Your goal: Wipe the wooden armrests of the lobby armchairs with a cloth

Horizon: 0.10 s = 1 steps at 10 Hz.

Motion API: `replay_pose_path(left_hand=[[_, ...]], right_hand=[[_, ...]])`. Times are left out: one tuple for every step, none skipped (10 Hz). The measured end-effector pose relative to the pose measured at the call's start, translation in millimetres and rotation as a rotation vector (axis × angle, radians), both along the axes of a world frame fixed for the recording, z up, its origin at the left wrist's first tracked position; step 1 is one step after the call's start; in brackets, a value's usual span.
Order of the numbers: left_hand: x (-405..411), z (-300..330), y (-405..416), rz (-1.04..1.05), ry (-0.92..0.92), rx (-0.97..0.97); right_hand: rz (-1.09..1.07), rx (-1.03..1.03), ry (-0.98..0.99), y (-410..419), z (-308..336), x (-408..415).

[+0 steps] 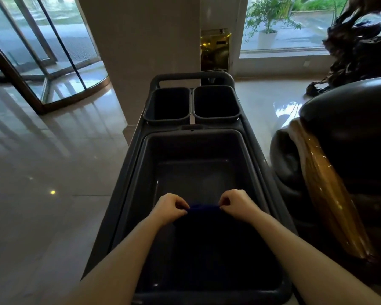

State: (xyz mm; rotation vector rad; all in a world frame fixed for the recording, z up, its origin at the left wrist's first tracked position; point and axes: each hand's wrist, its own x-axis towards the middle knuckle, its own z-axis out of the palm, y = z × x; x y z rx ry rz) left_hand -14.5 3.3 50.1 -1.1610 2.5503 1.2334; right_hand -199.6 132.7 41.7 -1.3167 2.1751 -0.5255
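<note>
A dark blue cloth (pixel 204 219) hangs stretched between my two hands above the big tub of a grey cleaning cart (pixel 260 155). My left hand (pixel 171 206) pinches its top left corner and my right hand (pixel 237 204) pinches its top right corner. To the right stands a dark leather armchair (pixel 348 137) with a glossy carved wooden armrest (pixel 323 194) running along its side, about an arm's length from my right hand.
Two small dark bins (pixel 168 105) (pixel 216 102) sit at the cart's far end by its handle. A white pillar (pixel 139 51) rises beyond the cart. A revolving glass door (pixel 42 51) is at the left, polished floor (pixel 42 172) around. A dark carved sculpture (pixel 359 45) stands at the right.
</note>
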Motion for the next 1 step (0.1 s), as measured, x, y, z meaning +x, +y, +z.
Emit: replay_pose_path(left_hand=[[-5.4,10.3,-5.2,0.019,0.016,0.000]], right_hand=[[-0.019,0.004,-0.019,-3.3,5.7,-3.5]])
